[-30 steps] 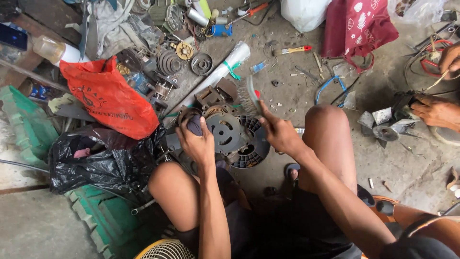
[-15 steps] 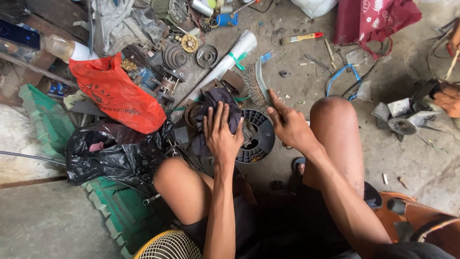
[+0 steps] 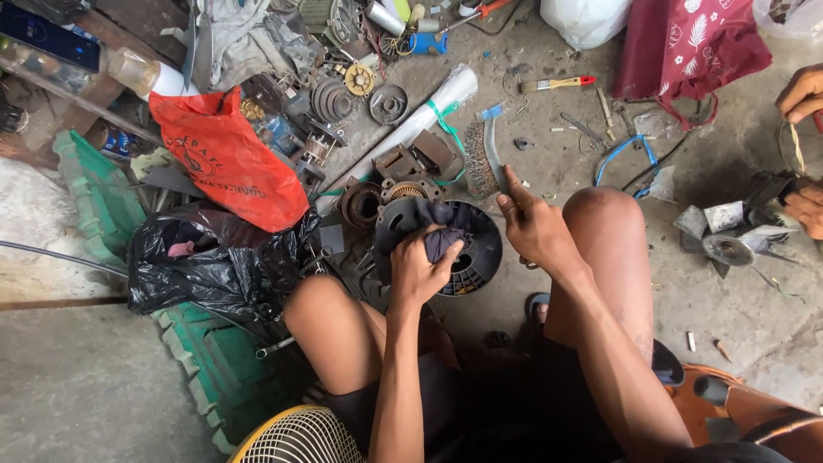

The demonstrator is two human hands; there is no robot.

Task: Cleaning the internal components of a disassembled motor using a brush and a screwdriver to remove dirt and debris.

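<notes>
Nearest, between the person's bent knees, the left hand is closed tight around a dark cloth, pressing it on the black round motor housing on the floor. Just right, the right hand grips a wire brush, bristles pointing left. Farther left lies an orange plastic bag; far right, another person's hands work at a fan blade.

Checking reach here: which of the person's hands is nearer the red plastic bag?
Left. The left hand, gripping a dark cloth, sits just right of the red plastic bag; the right hand lies farther right.
</notes>
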